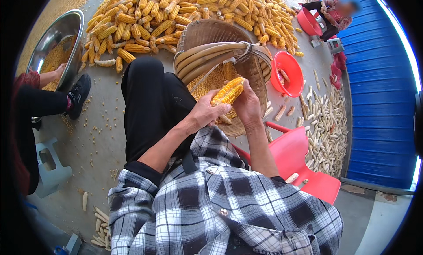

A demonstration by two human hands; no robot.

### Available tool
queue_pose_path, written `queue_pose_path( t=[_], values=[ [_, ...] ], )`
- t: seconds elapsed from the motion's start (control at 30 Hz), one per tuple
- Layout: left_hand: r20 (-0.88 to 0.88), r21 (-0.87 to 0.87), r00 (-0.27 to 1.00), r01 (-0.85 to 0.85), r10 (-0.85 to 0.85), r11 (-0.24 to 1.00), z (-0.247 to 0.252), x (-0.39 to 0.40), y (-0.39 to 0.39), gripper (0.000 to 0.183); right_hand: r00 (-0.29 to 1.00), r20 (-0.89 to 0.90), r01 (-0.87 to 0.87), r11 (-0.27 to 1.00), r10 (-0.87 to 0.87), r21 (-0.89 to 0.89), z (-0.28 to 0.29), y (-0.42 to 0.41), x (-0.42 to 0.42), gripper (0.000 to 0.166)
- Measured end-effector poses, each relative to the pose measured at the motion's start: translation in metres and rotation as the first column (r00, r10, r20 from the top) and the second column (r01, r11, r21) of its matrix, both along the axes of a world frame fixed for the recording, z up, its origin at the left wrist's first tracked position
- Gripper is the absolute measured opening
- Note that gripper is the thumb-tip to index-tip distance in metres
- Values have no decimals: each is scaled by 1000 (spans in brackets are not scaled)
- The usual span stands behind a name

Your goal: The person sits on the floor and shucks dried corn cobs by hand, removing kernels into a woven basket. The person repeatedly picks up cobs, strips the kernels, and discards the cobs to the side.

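Observation:
A dried ear of corn (pixel 228 91) is held between both hands over a woven bamboo basket (pixel 254 99). A pale groove runs along the ear between its yellow kernels. My left hand (pixel 206 108) grips the near end, thumb on top. My right hand (pixel 248 104) is closed around the far end, its fingers partly hidden. Loose corn kernels (pixel 205 83) lie inside the basket, under the hands. Another ear (pixel 228 70) stands in the basket beyond them, and a cob (pixel 225 119) shows just below the held ear. The basket's broad handle (pixel 211 58) arches across its middle.
Corn ears (pixel 158 17) are heaped ahead. A red basin (pixel 288 73), stripped cobs (pixel 325 129) and a red chair (pixel 294 149) are to the right. At left, another person's hand (pixel 60 71) reaches into a metal basin (pixel 79 30). Another person (pixel 337 15) sits at far right.

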State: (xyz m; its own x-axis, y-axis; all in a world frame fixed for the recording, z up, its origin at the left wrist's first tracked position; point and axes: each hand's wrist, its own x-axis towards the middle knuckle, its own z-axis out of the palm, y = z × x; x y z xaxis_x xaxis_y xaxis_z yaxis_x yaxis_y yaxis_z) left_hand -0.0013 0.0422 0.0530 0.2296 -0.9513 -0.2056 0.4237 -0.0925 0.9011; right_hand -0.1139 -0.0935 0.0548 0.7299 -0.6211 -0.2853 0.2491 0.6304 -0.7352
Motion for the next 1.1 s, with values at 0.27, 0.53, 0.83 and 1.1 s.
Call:
queue_pose_path(
  t=[0.27, 0.53, 0.83, 1.1],
  values=[
    [375, -89, 900, -204, 222, 975, -16, -3, -8, 48, 997, -70, 34, 990, -44, -138, -5, 4, 8, 28],
    [225, 2, 965, -136, 132, 991, -51, -4, -27, 46, 994, 10, 108, 993, -108, -48, -1, 19, 3, 54],
    [385, -2, 910, -166, 154, 986, -42, -13, -27, 49, 898, -251, 266, 902, -360, -340, -29, 10, 18, 53],
    [164, 201, 986, -75, 42, 977, -67, -9, -43, 50, 930, -163, 321, 944, -328, -73, -34, 14, 14, 31]
  ],
)
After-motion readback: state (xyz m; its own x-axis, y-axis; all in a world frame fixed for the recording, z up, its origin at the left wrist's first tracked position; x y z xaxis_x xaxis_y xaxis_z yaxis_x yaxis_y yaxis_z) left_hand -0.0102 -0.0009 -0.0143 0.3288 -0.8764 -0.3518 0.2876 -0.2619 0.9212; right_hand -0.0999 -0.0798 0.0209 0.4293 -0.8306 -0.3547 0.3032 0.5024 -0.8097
